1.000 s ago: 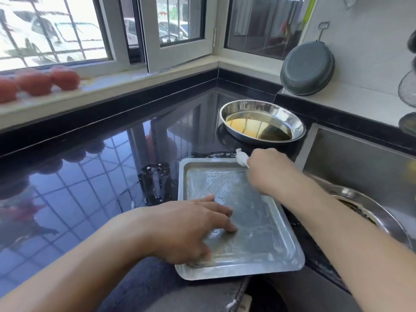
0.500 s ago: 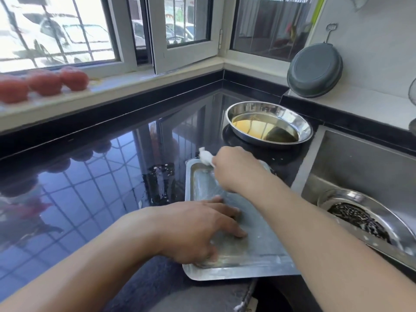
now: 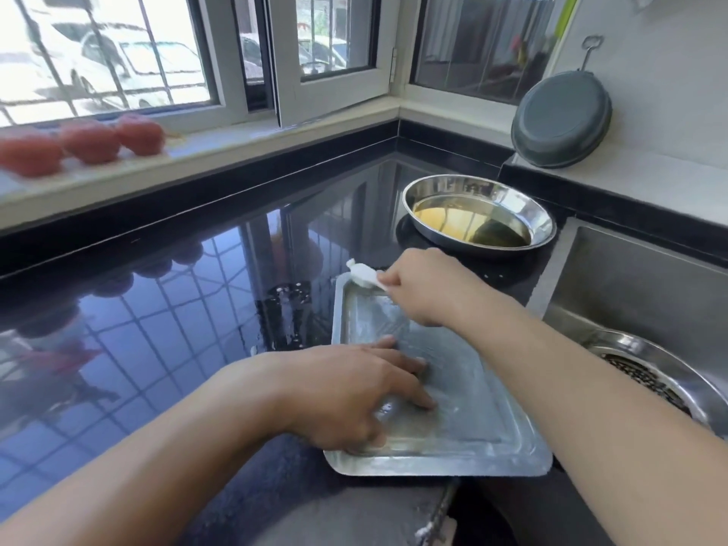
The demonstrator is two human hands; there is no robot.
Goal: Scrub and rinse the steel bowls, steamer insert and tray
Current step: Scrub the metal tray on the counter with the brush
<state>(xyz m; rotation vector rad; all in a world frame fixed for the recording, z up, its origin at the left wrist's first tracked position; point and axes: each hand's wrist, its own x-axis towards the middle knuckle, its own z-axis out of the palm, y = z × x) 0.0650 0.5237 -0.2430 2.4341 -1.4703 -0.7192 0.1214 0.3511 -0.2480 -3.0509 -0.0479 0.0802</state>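
Note:
A rectangular steel tray lies flat on the black counter, smeared with soapy streaks. My left hand presses down on its near left part with spread fingers. My right hand grips a white scrubber at the tray's far left corner. A round steel bowl with yellowish liquid stands behind the tray. Another steel bowl holding a perforated steamer insert sits in the sink at the right.
The glossy black counter stretches left, wet beside the tray. The steel sink is at the right. A grey lidded pan leans on the wall. Red tomatoes lie on the window sill.
My right hand has swept the scrubber from the tray's far right corner to its far left corner. My left hand stays pressed on the tray.

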